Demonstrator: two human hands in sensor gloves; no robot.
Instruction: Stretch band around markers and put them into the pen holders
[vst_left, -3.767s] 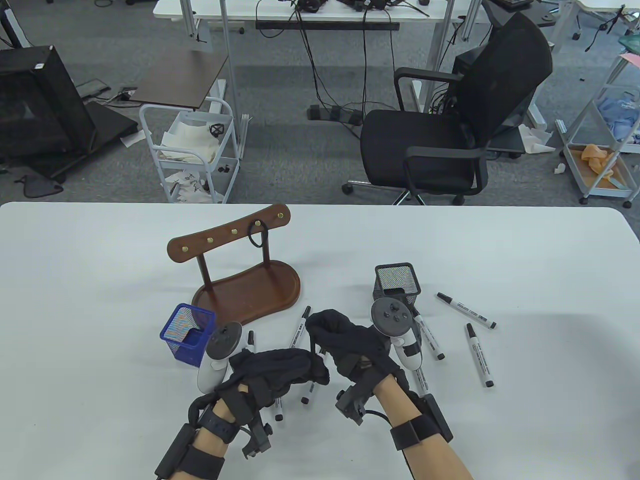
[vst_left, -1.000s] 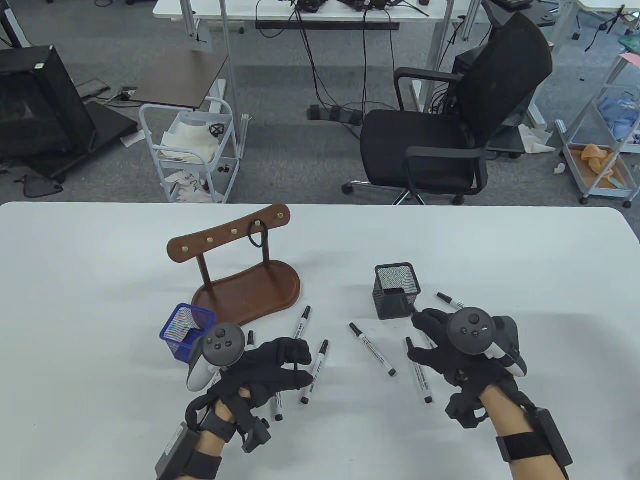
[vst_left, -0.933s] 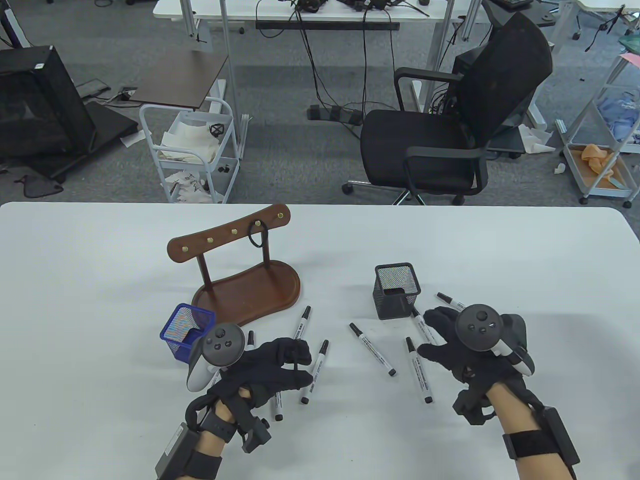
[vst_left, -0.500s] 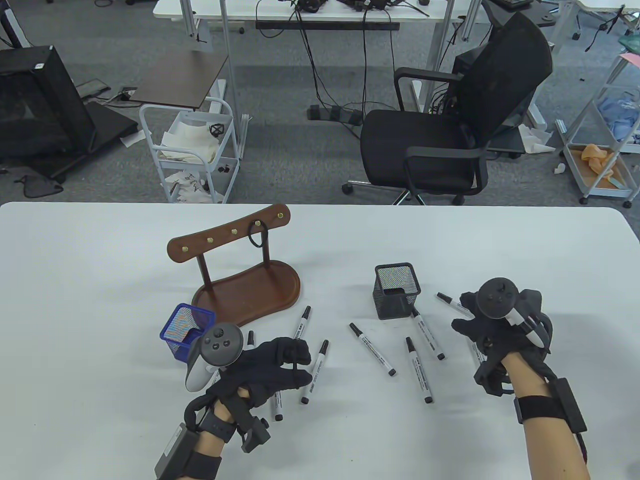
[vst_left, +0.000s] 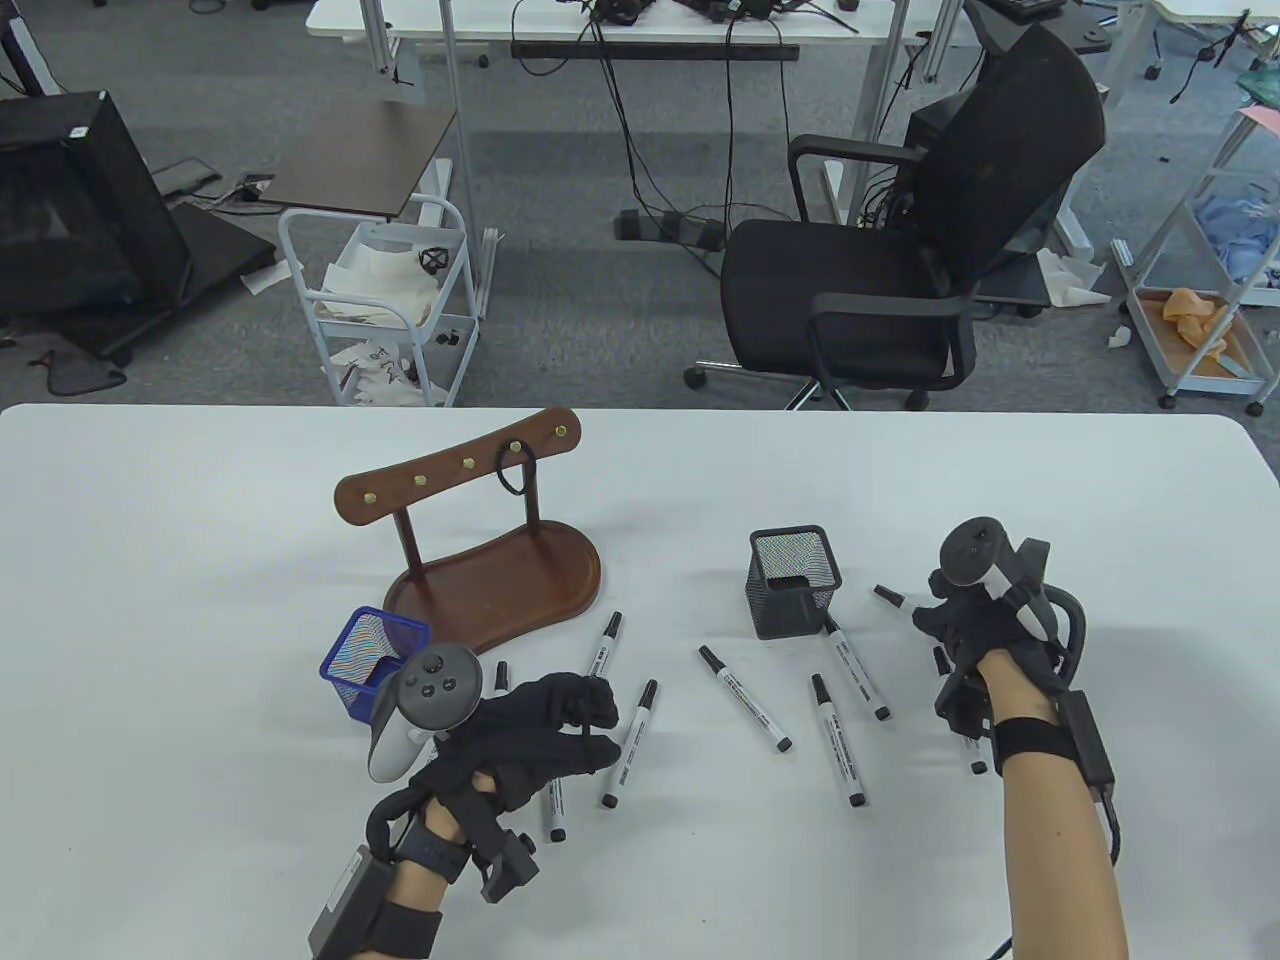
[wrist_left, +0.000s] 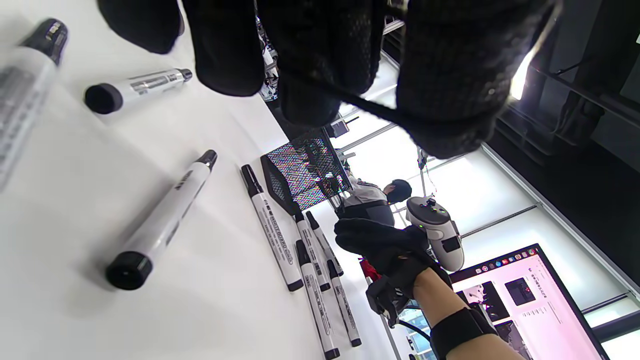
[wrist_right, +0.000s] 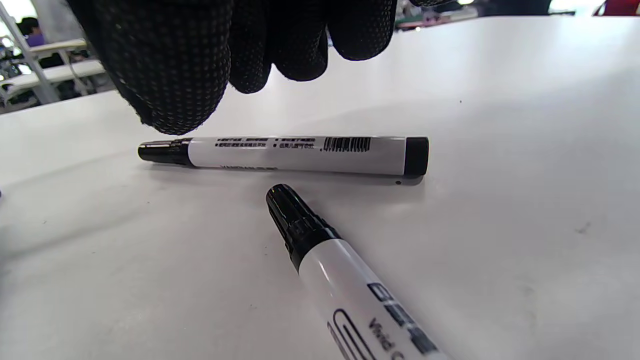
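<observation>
The right hand (vst_left: 975, 625) hides most of 2 markers (wrist_right: 295, 152) at 3 o'clock of the black holder (vst_left: 795, 580); its fingers hang just above 1, gripping nothing. The left hand (vst_left: 535, 735) pinches the black band (wrist_left: 350, 102). Since 0.5 s ago, the right hand moved toward 12 o'clock.

Right hand (vst_left: 975, 625) now rightward, over far-right markers (wrist_right: 295, 152)

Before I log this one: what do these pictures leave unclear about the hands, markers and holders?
- Table view: the right hand covers the markers under it; contact can't be told.
- Right wrist view: fingertips hover near a marker; touching is unclear.
- Left wrist view: the band is partly hidden by fingers.
- Black holder: contents are unreadable.
</observation>
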